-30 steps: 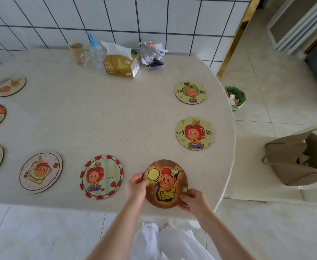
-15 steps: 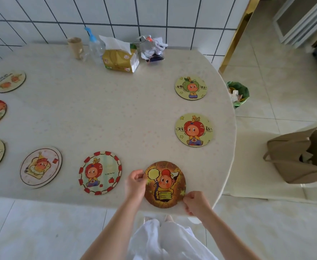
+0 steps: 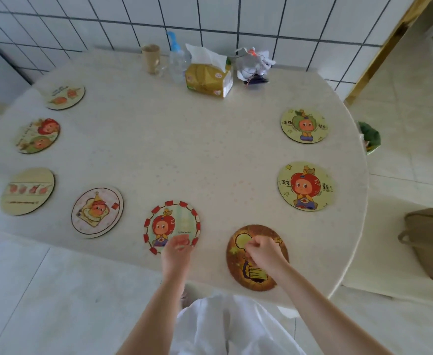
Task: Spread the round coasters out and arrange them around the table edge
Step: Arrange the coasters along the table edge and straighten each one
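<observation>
Several round cartoon coasters lie spaced along the rim of the pale round table. The brown coaster sits at the near edge, and my right hand hovers over or rests on its middle with fingers curled and nothing in them. Left of it lies the red-bordered coaster; my left hand is over its lower right rim with relaxed fingers. Two yellow-green coasters lie on the right side. More coasters run up the left side.
At the table's far edge by the tiled wall stand a paper cup, a clear bottle, a yellow tissue pack and a crumpled bag. On the floor to the right are a green bin and a brown bag.
Both hands let go of the brown coaster's rims. The left hand moved left to the red-bordered coaster; the right moved over the brown coaster's middle. The view shifted left.
</observation>
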Motion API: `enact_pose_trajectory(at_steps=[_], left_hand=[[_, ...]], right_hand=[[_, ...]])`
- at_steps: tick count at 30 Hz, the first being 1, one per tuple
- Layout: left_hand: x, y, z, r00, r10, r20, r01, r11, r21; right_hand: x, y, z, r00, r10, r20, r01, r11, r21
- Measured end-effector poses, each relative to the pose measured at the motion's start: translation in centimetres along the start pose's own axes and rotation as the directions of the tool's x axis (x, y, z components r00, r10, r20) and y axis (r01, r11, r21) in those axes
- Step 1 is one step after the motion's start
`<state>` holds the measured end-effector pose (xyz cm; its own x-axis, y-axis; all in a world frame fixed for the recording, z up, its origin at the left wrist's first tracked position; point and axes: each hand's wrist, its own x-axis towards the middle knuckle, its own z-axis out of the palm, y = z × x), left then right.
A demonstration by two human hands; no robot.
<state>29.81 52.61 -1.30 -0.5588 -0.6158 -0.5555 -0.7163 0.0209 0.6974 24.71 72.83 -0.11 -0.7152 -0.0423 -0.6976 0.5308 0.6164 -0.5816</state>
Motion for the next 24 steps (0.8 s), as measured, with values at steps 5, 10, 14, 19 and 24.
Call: enact_pose_trajectory(at_steps=[5, 10, 14, 19, 24], left_hand=[[3.2, -1.1, -4.7, 0.998, -0.046, -0.038, 0.045, 0.998, -0.048], [7.5, -1.7, -9.6, 0.993, -0.105, 0.057, 0.098, 0.989, 0.111], [9.5, -1.3, -11.1, 0.963, -0.137, 0.231, 0.107, 0.985, 0.136], [10.5, -0.9, -11.4, 0.953, -0.143, 0.267, 0.102, 0.982, 0.159], [10.9, -0.2, -11.7, 0.950, -0.082, 0.301, 0.035, 0.987, 0.157]], right_hand=[[0.8, -4.5, 4.1, 1.000, -0.015, -0.027, 0.014, 0.999, -0.030], [1.5, -7.8, 8.6, 0.993, -0.019, -0.115, 0.007, 0.995, -0.098], [2.1, -9.5, 10.5, 0.973, 0.019, -0.231, -0.034, 0.998, -0.061], [2.3, -10.6, 12.7, 0.946, 0.135, -0.295, -0.125, 0.991, 0.056], [1.9, -11.0, 13.9, 0.928, 0.200, -0.315, -0.155, 0.974, 0.163]])
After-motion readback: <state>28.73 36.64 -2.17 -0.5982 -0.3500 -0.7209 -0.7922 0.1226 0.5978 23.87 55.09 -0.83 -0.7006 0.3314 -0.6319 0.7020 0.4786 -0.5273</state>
